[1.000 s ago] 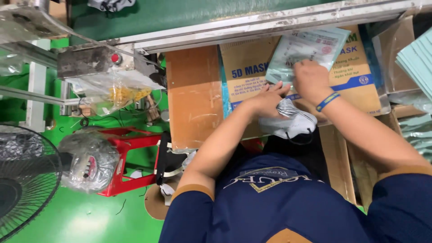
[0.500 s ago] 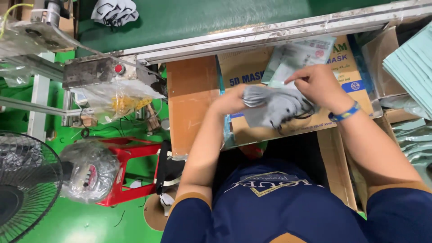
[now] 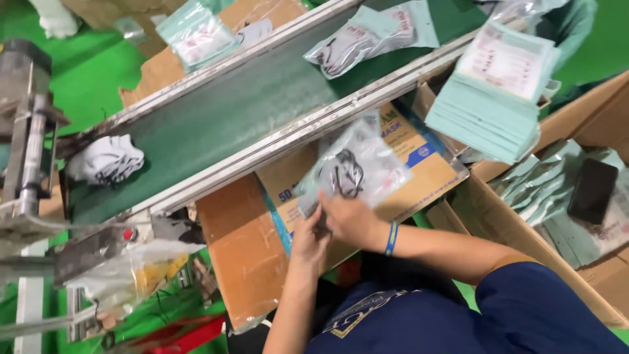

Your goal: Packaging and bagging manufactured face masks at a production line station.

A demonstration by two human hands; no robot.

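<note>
Both hands meet at the lower edge of a clear plastic pouch (image 3: 357, 167) with grey face masks and black ear loops inside. My left hand (image 3: 309, 237) pinches the pouch's bottom corner. My right hand (image 3: 350, 219), with a blue wristband, grips the same edge from the right. The pouch lies over a brown cardboard box (image 3: 419, 164), just below the green conveyor belt (image 3: 262, 98). On the belt lie a filled pouch (image 3: 367, 39) at the upper right and a loose bundle of white masks (image 3: 108, 160) at the left end.
A stack of teal empty pouches (image 3: 498, 92) stands at the right in a carton. A black phone (image 3: 593, 190) rests on more pouches at the far right. A cardboard flap (image 3: 239, 255) sits lower left, beside machine parts and a plastic bag (image 3: 131, 269).
The view has swung up and right, bringing the belt into sight. The grey masks that my hands held loose are now inside the clear pouch, and both hands have shifted to its lower edge.
</note>
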